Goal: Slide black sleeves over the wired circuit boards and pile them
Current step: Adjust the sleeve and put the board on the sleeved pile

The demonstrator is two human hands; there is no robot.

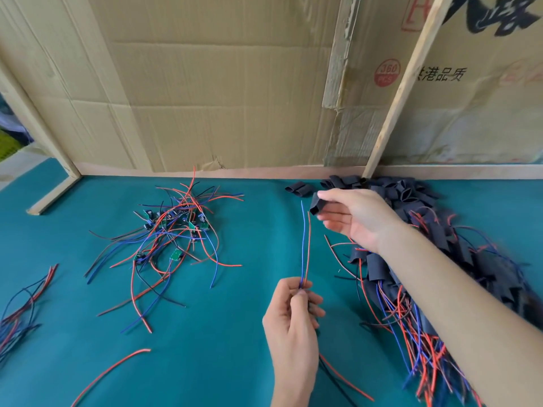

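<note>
Teal worktop [223, 333] — sleeved pile [440, 289] right, bare boards [173, 227] left. Right hand [355, 218] pinches black sleeve [317, 205], mouth facing wire tips. Left hand [293, 315] fingers clamped on blue-red wire pair [305, 245] — long axis upright, tips just below-left of sleeve.

The left hand [293, 315] is curling around whatever sits at the base of the blue and red wires [305, 245], so any circuit board there is hidden. The right hand [355, 218] is covering the rear part of the black sleeve [316, 205] it pinches. The right forearm [458, 295] is lying across the sleeved pile [484, 259], concealing its middle, and the pile is running off the lower edge. A wire bundle [20, 312] is being cut off by the left edge. Component detail in the unsleeved boards [173, 224] is too small to tell.
</note>
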